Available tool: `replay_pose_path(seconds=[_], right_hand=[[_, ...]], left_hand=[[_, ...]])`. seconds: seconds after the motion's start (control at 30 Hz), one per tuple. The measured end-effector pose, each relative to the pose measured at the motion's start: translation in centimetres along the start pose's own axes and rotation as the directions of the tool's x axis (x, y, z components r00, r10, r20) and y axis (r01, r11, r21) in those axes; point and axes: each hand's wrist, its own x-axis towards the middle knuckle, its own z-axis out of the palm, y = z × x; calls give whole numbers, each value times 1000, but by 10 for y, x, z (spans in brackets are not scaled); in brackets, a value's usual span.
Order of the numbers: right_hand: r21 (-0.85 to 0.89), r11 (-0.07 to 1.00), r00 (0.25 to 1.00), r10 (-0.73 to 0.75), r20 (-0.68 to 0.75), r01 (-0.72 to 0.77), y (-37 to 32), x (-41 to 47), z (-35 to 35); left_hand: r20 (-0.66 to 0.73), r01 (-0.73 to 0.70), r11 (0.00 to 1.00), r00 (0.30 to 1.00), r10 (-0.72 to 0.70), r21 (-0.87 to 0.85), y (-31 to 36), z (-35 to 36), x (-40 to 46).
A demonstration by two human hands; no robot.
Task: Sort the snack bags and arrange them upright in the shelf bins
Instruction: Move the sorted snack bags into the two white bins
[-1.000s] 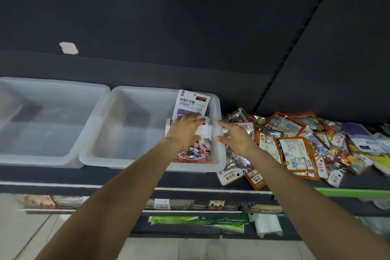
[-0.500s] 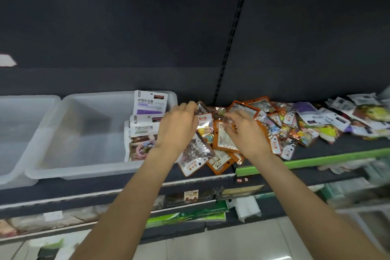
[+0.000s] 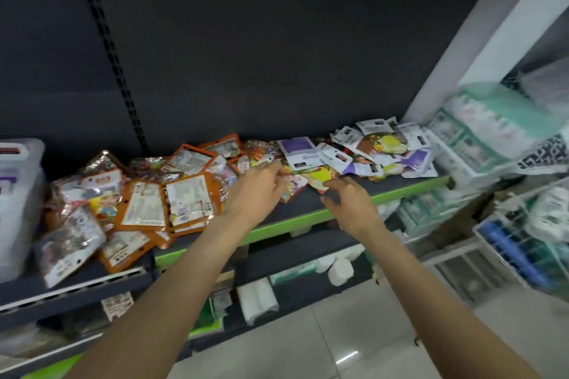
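Snack bags lie in a loose heap along the dark shelf. Orange-edged bags (image 3: 184, 200) and shiny clear bags (image 3: 70, 243) make up the left part, white and purple bags (image 3: 385, 148) the right part, with small colourful bags (image 3: 294, 191) between. My left hand (image 3: 258, 191) reaches into the middle of the heap, its fingertips touching the small colourful bags. My right hand (image 3: 348, 203) hovers with spread fingers over the shelf front, just below a yellow and red bag (image 3: 320, 177). A clear bin (image 3: 27, 163) holding white bags shows at the far left edge.
The shelf has a green front strip (image 3: 308, 220). Packs of tissue (image 3: 492, 135) are stacked to the right, with a white wire basket (image 3: 523, 243) below them. White rolls (image 3: 338, 271) sit on the lower shelf. Pale floor tiles lie beneath.
The view has swung right, so the bins have slid almost out of sight. Both hands have moved right along the heap, from the orange bags to the small colourful bags near the white and purple ones.
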Motion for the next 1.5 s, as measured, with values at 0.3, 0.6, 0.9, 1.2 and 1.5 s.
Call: replay_pose_path(seconds=[0.3, 0.6, 0.9, 1.2, 1.5], right_hand=[[45, 998, 999, 34, -17, -33, 107, 67, -19], [-47, 998, 998, -51, -28, 50, 153, 184, -2], [-296, 938, 964, -105, 244, 177, 191, 243, 29], [-268, 940, 970, -168, 175, 211, 219, 259, 13], [-236, 962, 989, -115, 96, 135, 213, 264, 14]], left_hand=[[111, 32, 999, 993, -31, -9, 48, 79, 86], [286, 186, 942, 920, -267, 280, 1, 152, 175], [407, 115, 914, 869, -282, 389, 1, 184, 192], [369, 240, 924, 864, -343, 297, 27, 205, 211], [335, 341, 927, 865, -374, 155, 26, 191, 202]])
